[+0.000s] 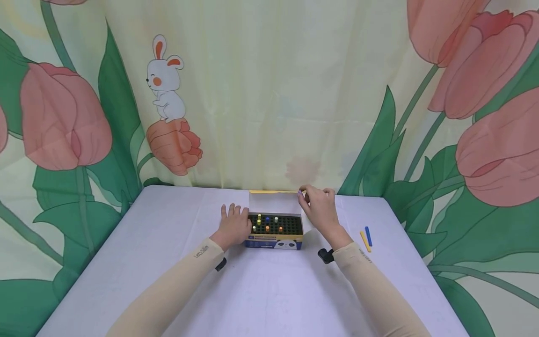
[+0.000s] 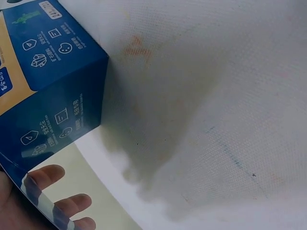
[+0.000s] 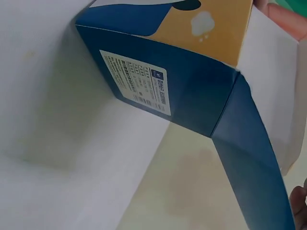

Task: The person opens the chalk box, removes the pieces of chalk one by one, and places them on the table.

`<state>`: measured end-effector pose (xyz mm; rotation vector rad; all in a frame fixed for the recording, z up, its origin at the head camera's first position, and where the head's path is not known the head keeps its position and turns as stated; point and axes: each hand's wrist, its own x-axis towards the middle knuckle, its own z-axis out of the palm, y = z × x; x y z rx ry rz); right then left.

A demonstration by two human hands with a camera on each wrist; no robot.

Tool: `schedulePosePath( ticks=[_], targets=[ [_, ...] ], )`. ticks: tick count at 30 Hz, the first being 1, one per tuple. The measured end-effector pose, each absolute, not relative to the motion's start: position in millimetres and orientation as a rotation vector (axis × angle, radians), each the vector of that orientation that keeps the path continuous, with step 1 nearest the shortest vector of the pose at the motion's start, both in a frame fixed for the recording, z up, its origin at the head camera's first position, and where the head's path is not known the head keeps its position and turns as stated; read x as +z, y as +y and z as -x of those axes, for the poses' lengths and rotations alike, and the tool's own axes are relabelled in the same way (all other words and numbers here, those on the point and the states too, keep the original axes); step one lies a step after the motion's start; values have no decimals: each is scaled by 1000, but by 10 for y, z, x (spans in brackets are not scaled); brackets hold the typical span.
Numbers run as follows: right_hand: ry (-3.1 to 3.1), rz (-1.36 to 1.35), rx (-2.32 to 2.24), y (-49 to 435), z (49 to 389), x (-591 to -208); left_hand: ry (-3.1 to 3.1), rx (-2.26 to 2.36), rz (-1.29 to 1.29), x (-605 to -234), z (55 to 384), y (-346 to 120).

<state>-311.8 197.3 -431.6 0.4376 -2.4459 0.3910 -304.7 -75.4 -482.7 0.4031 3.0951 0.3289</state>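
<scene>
A blue and yellow box (image 1: 273, 241) with a panda on its front stands on the table with its lid (image 1: 273, 202) raised at the back. Inside, a black holder (image 1: 290, 225) full of holes carries several upright crayons, among them an orange crayon (image 1: 280, 229) and a blue crayon (image 1: 267, 219). My left hand (image 1: 234, 225) rests against the box's left end, fingers extended. Those fingertips (image 2: 76, 203) show past a side flap in the left wrist view. At the lid's right edge, my right hand (image 1: 321, 208) pinches a small purple crayon (image 1: 300, 192), mostly covered by the fingers.
To the right on the white tablecloth (image 1: 379, 299) lie a blue crayon (image 1: 368, 236) and a yellow-orange crayon (image 1: 365, 241), side by side. A curtain (image 1: 252, 93) printed with tulips and a rabbit hangs behind the table. The box's blue side flap (image 3: 254, 163) sticks out in the right wrist view.
</scene>
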Motion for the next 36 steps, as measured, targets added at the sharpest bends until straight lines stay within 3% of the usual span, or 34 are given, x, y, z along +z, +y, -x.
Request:
schedulePosePath(
  ticks=[36],
  targets=[
    [-2517,-178,386,2752,3090,-4548,3068,307,-414,-4818,3047,-757]
  ],
)
